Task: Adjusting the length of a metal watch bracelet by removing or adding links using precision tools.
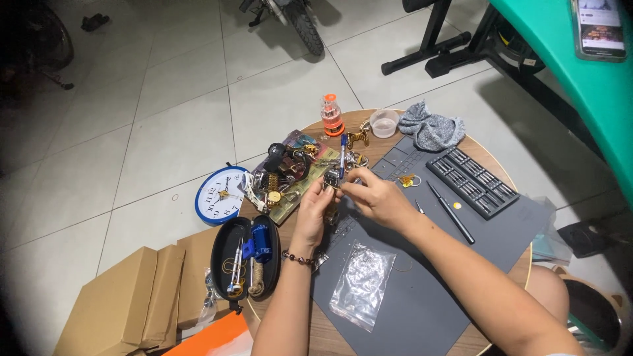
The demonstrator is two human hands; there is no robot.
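Hands are held together over the far edge of the grey rubber mat (422, 290) on the round wooden worktop (330, 339). The left hand (315, 209) is closed around a small metal watch-like piece (331, 179), pinched at its fingertips. The right hand (377, 196) is pinched shut on a thin blue-handled tool (343, 153), its tip meeting the piece. Steady work is judged best served by a firm left grip and light pressure along the tool's axis. A clear plastic bag (361, 285) lies nearby, and a black bit tray (473, 182) lies farther right.
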